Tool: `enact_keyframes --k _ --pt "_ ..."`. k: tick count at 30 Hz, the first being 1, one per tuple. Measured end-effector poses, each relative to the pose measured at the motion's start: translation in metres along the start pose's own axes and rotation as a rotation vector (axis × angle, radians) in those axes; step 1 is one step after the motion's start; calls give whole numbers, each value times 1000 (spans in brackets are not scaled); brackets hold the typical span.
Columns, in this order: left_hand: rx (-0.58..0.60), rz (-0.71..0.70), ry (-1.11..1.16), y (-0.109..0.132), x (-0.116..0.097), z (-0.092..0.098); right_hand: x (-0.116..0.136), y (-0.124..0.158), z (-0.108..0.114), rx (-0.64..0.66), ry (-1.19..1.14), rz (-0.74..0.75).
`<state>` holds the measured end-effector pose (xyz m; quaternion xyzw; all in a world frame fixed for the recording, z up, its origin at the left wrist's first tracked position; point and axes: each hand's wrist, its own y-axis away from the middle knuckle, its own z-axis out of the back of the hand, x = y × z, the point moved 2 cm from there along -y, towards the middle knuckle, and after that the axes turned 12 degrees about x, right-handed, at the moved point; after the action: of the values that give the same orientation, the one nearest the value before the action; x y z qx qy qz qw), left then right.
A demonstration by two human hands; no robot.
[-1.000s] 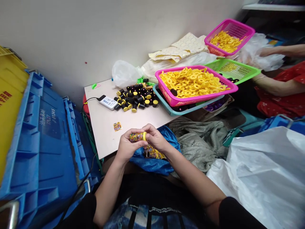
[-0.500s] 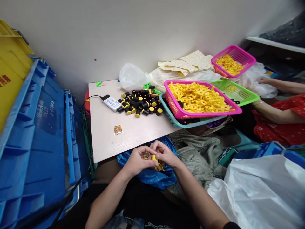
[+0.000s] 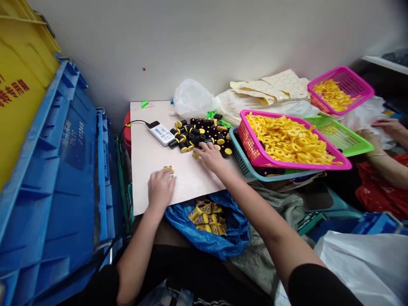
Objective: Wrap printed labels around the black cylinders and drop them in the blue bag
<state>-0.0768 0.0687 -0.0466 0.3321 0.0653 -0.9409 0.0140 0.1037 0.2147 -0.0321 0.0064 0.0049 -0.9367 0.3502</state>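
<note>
My left hand (image 3: pixel 160 189) rests on the white board (image 3: pixel 191 176), its curled fingertips closed on a small colourful sticker (image 3: pixel 168 169). My right hand (image 3: pixel 211 155) reaches forward, fingers stretched onto the near edge of a pile of small black tubes with yellow caps (image 3: pixel 200 135); a yellow cap shows by its thumb. Below the board's front edge an open blue bag (image 3: pixel 223 242) holds several tubes with labels on them (image 3: pixel 207 216).
Blue crates (image 3: pixel 63 170) and a yellow one (image 3: pixel 19 85) stand at left. A white charger with cable (image 3: pixel 161 132) lies by the pile. Pink baskets of yellow rings (image 3: pixel 287 140) sit over teal and green baskets. Another person's arms (image 3: pixel 382 148) are at right. White bags (image 3: pixel 366 263) lie near right.
Both hands left the labelled tube over the blue bag. The left went to the sticker on the board, the right to the pile of tubes. The camera swung left.
</note>
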Motion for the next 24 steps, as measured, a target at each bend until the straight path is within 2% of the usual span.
enact_keyframes --k 1,3,6,10,12,14,18,22,24 --pt "-9 80 -78 -11 14 7 0 -7 -3 24 49 35" --pt "39 137 -172 -29 36 15 -1 -13 -7 48 96 86" --pt "124 128 -167 -43 48 17 2 -5 -7 20 21 95" --pt "240 153 104 -38 42 7 13 29 -4 -178 -335 9" --pt "258 191 207 -31 36 5 18 51 -4 -286 -516 -70" --pt "253 207 185 -25 30 7 20 75 -5 -347 -656 -162" --pt "276 160 -10 -20 23 10 19 120 -6 -370 -819 -311" --pt "146 24 -73 -20 16 14 15 151 -11 -392 -1017 -436" --pt "87 16 -40 -18 13 16 15 160 -15 -422 -1195 -450"
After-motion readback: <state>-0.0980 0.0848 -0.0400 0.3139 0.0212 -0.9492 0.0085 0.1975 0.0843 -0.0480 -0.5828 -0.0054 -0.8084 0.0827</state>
